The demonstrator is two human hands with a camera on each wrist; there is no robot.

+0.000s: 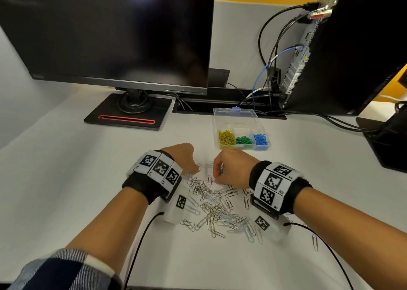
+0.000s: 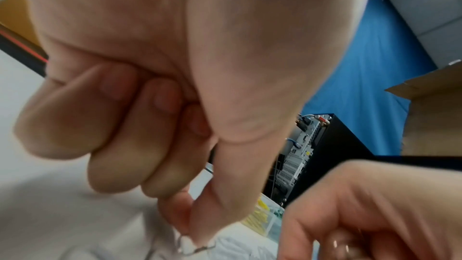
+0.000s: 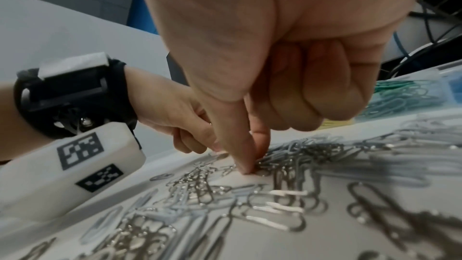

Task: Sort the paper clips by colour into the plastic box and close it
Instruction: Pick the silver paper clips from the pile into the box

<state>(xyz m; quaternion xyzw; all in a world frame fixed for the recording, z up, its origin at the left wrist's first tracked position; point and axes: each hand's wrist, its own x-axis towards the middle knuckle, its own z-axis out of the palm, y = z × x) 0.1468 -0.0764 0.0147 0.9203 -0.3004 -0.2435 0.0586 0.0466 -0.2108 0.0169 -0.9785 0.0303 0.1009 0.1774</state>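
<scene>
Silver wire paper clips (image 1: pixel 211 203) lie tangled; left hand (image 1: pixel 184 157) and right hand (image 1: pixel 231 168) each pinch one.

"What is your hand doing?"

"My right hand (image 3: pixel 262 78) pokes its thumb and finger into the silver paper clips (image 3: pixel 287 175) on the table (image 3: pixel 240 240)."

"And the other one?"

"My left hand (image 3: pixel 180 118) is just beside it, fingers curled down."
</scene>
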